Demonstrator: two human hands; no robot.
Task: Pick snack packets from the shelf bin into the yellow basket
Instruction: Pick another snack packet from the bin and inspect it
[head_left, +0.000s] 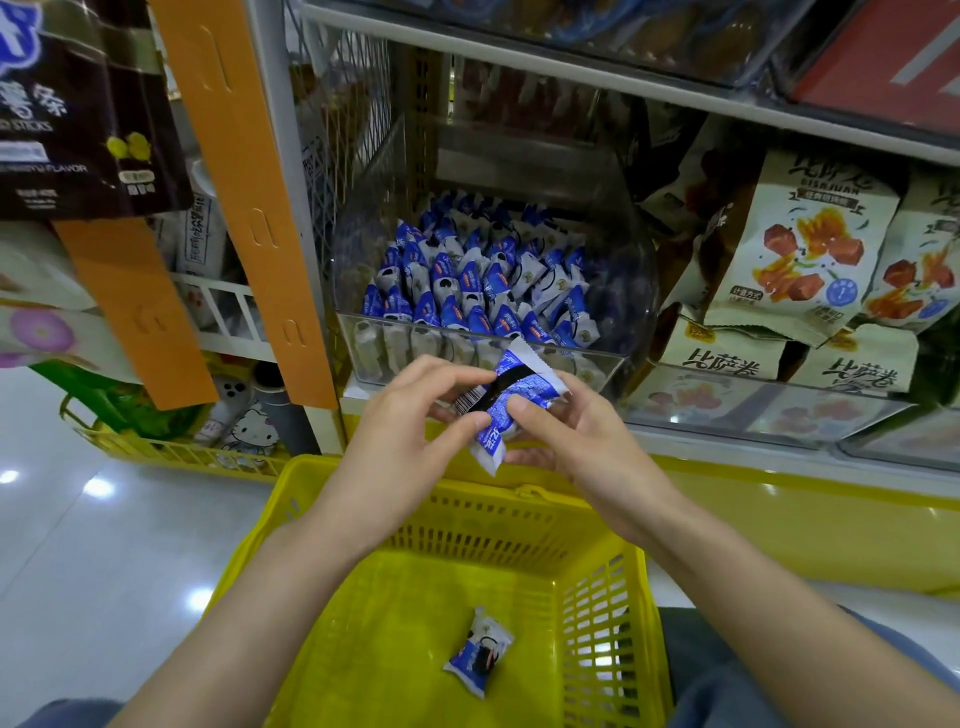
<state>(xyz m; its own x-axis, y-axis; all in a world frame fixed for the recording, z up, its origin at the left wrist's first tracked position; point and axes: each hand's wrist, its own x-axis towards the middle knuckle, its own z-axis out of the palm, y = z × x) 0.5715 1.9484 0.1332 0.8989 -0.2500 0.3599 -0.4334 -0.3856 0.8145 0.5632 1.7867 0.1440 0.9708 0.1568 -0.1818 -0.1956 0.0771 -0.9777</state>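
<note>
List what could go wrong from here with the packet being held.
1. The held packet sits in a fingertip grip between the left hand and right hand, above the far rim of the yellow basket rather than its middle. Released now, it may strike the rim and fall outside.
2. The shelf bin is crammed with packets up to its low front lip, so the next reach could tip some out.
</note>
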